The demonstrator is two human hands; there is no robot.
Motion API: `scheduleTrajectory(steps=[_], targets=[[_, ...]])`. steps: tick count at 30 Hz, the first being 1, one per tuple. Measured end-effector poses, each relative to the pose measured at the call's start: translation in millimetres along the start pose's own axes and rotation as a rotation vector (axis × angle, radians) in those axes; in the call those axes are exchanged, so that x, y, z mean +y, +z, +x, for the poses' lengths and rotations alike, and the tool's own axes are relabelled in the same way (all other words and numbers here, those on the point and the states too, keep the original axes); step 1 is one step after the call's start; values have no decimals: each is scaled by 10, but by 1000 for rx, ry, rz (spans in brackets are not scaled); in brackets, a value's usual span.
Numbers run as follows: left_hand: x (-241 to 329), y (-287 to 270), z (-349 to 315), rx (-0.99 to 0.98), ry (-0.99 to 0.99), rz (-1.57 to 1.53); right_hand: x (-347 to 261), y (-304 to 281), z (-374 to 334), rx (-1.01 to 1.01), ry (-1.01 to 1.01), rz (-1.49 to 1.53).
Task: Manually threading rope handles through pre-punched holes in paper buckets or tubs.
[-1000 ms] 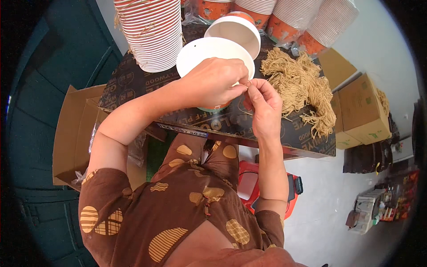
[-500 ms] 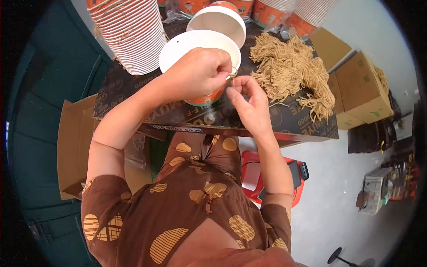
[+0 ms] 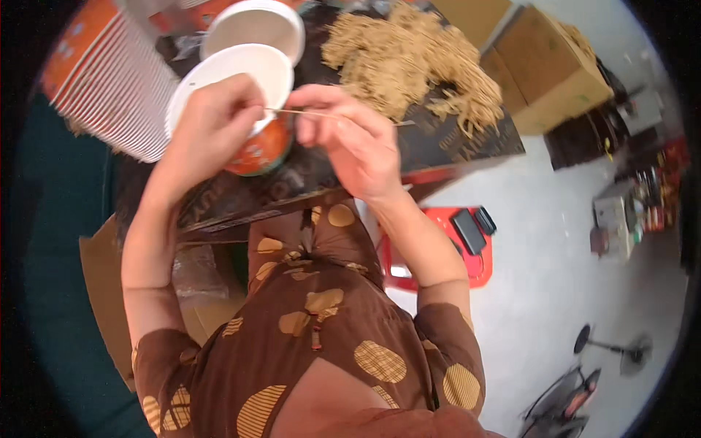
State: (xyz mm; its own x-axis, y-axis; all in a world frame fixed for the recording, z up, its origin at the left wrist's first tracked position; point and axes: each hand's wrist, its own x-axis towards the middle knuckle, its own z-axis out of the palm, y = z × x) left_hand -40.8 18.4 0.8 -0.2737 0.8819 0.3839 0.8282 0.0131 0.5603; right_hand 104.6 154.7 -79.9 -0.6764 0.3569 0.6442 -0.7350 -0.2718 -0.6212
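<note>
Over a paper tub with a white inside and an orange outer wall, both my hands are raised. My left hand pinches a thin tan string between thumb and fingertips, in front of the tub's opening. The string stretches to my right hand, whose curled fingers hold it, though motion blurs them. Behind this tub, a second white-lined tub leans with its opening toward me. To the right of the tubs lies a loose heap of tan strings.
A tall stack of nested orange-and-white tubs stands at the left of the dark printed table. An open carton is below left. Cardboard boxes stand right. A red stool bearing dark devices is below the table's edge.
My right hand has drawn away from the left to the right, and the string now shows stretched between them. The whole view has shifted, with the table further left and higher.
</note>
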Motion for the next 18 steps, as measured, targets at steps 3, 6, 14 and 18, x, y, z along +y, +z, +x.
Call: scheduleTrajectory(steps=[3, 6, 14, 18], targets=[[-31, 4, -6, -47, -87, -108, -61, 66, 27, 31, 110, 85], [-56, -39, -9, -85, -113, -170, 26, 22, 56, 39, 79, -46], [-189, -56, 7, -93, -114, -143, 59, -30, 11, 113, 124, -250], [-228, -69, -19, -86, -156, -179, -8, 22, 29, 136, 159, -287]])
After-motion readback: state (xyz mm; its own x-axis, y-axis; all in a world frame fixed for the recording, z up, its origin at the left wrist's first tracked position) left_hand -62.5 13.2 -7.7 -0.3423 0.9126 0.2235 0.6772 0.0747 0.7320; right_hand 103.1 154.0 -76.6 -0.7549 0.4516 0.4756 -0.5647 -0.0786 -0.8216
